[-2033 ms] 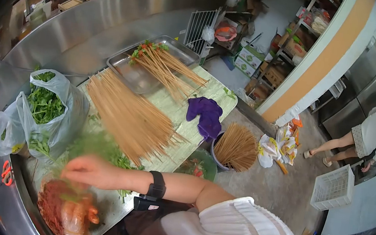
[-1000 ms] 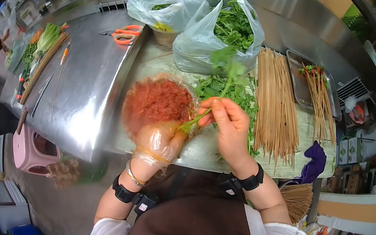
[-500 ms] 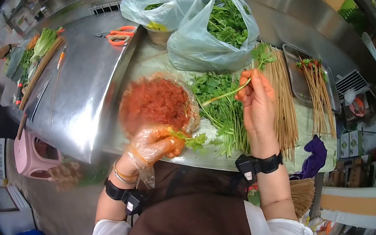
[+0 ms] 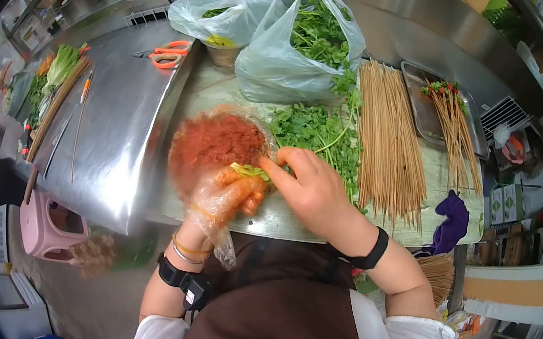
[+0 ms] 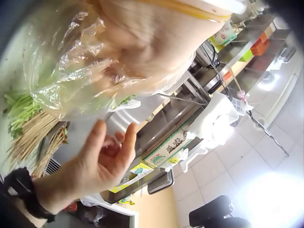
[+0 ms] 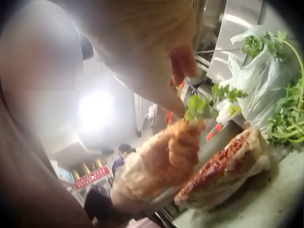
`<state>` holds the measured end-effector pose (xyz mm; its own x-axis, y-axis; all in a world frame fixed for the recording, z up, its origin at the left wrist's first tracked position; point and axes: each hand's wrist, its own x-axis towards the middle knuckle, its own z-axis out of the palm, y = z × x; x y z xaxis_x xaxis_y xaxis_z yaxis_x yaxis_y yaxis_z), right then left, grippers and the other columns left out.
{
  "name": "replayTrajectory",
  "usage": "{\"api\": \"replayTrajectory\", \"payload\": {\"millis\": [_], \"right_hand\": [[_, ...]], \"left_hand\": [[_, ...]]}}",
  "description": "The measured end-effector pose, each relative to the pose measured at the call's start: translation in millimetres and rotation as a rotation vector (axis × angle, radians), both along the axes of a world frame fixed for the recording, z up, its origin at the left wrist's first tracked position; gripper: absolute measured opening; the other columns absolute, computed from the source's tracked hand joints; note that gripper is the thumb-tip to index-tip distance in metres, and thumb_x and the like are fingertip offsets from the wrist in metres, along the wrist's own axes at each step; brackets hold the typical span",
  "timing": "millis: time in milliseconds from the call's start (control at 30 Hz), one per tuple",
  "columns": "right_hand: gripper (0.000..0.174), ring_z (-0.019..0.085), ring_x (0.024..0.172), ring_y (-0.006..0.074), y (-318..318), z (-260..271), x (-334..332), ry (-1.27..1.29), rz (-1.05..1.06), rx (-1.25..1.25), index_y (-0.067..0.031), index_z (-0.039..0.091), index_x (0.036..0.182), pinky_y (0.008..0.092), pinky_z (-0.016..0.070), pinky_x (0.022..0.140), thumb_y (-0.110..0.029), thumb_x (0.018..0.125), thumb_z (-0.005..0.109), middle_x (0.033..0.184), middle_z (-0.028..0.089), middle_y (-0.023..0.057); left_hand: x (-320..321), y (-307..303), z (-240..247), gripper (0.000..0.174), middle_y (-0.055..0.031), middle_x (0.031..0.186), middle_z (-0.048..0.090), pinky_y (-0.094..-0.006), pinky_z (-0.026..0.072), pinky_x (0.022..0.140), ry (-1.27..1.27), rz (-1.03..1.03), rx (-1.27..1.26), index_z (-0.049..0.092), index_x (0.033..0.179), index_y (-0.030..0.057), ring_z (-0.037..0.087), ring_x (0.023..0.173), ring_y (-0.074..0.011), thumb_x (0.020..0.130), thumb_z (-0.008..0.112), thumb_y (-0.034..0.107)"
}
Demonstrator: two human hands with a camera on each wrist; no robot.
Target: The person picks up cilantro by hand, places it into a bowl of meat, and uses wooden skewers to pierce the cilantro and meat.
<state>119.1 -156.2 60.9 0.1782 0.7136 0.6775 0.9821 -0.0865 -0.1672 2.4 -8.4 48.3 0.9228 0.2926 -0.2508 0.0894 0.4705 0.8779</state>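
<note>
My left hand (image 4: 223, 197), in a thin clear plastic glove smeared orange, pinches a green leafy cilantro sprig (image 4: 249, 170) above the near edge of the red seasoned meat (image 4: 217, 140). The meat lies in a plastic-lined container. My bare right hand (image 4: 323, 193) is close beside it, thumb tip right at the leaves. In the left wrist view, the right hand's fingers (image 5: 124, 147) are loosely bent and apart from the thumb, with nothing between them. Beyond it lies a pile of cilantro (image 4: 311, 130), with one long curved stalk on top.
Many wooden skewers (image 4: 391, 144) lie right of the greens. Past them is a metal tray (image 4: 421, 114) with several filled skewers. Plastic bags of greens (image 4: 290, 79) stand at the back; orange-handled scissors (image 4: 170, 53) lie left. A purple cloth (image 4: 451, 224) hangs at the right edge.
My right hand has let go of the long cilantro stalk, now on the pile, and moved left and down to my left hand. The sprig stays in my left fingers.
</note>
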Motion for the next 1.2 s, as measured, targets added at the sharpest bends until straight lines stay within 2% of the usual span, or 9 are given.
{"api": "replayTrajectory", "payload": {"millis": [433, 533, 633, 733, 867, 967, 1000, 1167, 1200], "right_hand": [[0.02, 0.059, 0.073, 0.0239, 0.8, -5.5, 12.1, 0.026, 0.001, -0.05, -0.0035, 0.058, 0.088, 0.0305, 0.05, 0.061, -0.003, 0.068, 0.059, 0.086, 0.054, 0.0076], [0.018, 0.062, 0.073, 0.0206, -3.2, -3.8, 12.1, 0.366, 0.061, -0.048, -0.0025, 0.059, 0.092, 0.0288, 0.0496, 0.061, -0.001, 0.074, 0.061, 0.089, 0.057, 0.006], [0.015, 0.063, 0.075, 0.0145, 0.3, -12.9, 8.8, 1.365, 0.292, 0.114, -0.0005, 0.06, 0.095, 0.0262, 0.0491, 0.061, -0.001, 0.08, 0.062, 0.09, 0.058, 0.0034], [0.014, 0.061, 0.077, 0.0084, 3.1, -11.8, 11.2, 1.594, 0.34, 0.126, 0.0001, 0.061, 0.096, 0.0221, 0.0472, 0.061, -0.002, 0.082, 0.062, 0.091, 0.058, 0.002], [0.013, 0.059, 0.069, 0.0051, 7.9, -22.9, 14.0, 1.381, 0.356, 0.154, -0.001, 0.061, 0.093, 0.0185, 0.0448, 0.059, -0.002, 0.081, 0.065, 0.079, 0.059, -0.0005], [0.011, 0.057, 0.064, 0.0026, 6.3, -9.3, 11.1, 1.467, 0.221, 0.12, -0.0017, 0.061, 0.089, 0.0169, 0.0429, 0.057, -0.002, 0.08, 0.066, 0.071, 0.058, -0.0032], [0.01, 0.056, 0.064, 0.0021, 6.1, -6.9, 10.5, 1.436, 0.205, 0.126, -0.0017, 0.061, 0.088, 0.0167, 0.0427, 0.057, -0.002, 0.08, 0.066, 0.069, 0.057, -0.0039], [0.01, 0.057, 0.064, 0.002, 11.4, -6.4, 4.3, 1.327, 0.204, 0.106, -0.002, 0.059, 0.088, 0.0162, 0.0426, 0.056, 0.0, 0.08, 0.065, 0.071, 0.057, -0.0028], [0.01, 0.057, 0.064, 0.002, 12.9, -5.1, 1.5, 1.332, 0.222, 0.117, -0.002, 0.059, 0.088, 0.0162, 0.0426, 0.056, 0.0, 0.08, 0.065, 0.071, 0.057, -0.0025]], "left_hand": [[1.3, 10.5, -9.3, 0.012, -0.0069, 0.076, 0.059, -0.0231, 0.0426, 0.048, -0.012, 0.146, 0.046, 0.057, 0.092, 0.0, 0.054, 0.056, -0.012, 0.085, 0.063, 0.008], [-0.6, 9.6, -14.1, 0.012, -0.008, 0.081, 0.06, -0.0256, 0.0463, 0.051, -0.041, 0.172, 0.01, 0.057, 0.091, 0.0, 0.057, 0.06, -0.0139, 0.084, 0.064, 0.006], [-0.8, 9.3, -23.3, 0.01, -0.0095, 0.083, 0.061, -0.0281, 0.0504, 0.056, -0.109, 0.19, 0.054, 0.056, 0.089, -0.0004, 0.059, 0.064, -0.0154, 0.082, 0.063, 0.003], [0.4, 5.4, -25.1, 0.01, -0.0115, 0.083, 0.061, -0.0294, 0.0503, 0.056, -0.145, 0.234, 0.15, 0.055, 0.089, -0.0017, 0.059, 0.065, -0.016, 0.082, 0.062, -0.002], [-1.0, 3.3, -24.5, 0.007, -0.0124, 0.085, 0.061, -0.0326, 0.0506, 0.062, -0.171, 0.222, 0.214, 0.058, 0.086, -0.0035, 0.059, 0.068, -0.0178, 0.08, 0.062, -0.004], [3.0, 25.4, -36.2, 0.013, -0.0099, 0.085, 0.063, -0.0315, 0.0501, 0.071, -0.3, 0.32, 1.099, 0.065, 0.09, -0.0024, 0.06, 0.075, -0.019, 0.078, 0.066, 0.002], [3.8, 22.1, -17.6, 0.019, -0.0089, 0.081, 0.062, -0.0309, 0.0474, 0.073, -0.279, 0.41, 1.207, 0.068, 0.092, -0.0015, 0.059, 0.077, -0.0192, 0.074, 0.07, 0.003], [-5.3, 2.7, 28.3, 0.03, -0.0088, 0.076, 0.062, -0.033, 0.0473, 0.059, -0.163, 0.077, 1.244, 0.066, 0.098, 0.0024, 0.059, 0.064, -0.0212, 0.07, 0.073, 0.007], [-1.7, 1.2, 23.1, 0.028, -0.0097, 0.076, 0.062, -0.0332, 0.0475, 0.058, -0.225, 0.145, 1.356, 0.066, 0.097, 0.0023, 0.06, 0.064, -0.022, 0.07, 0.073, 0.006]]}}
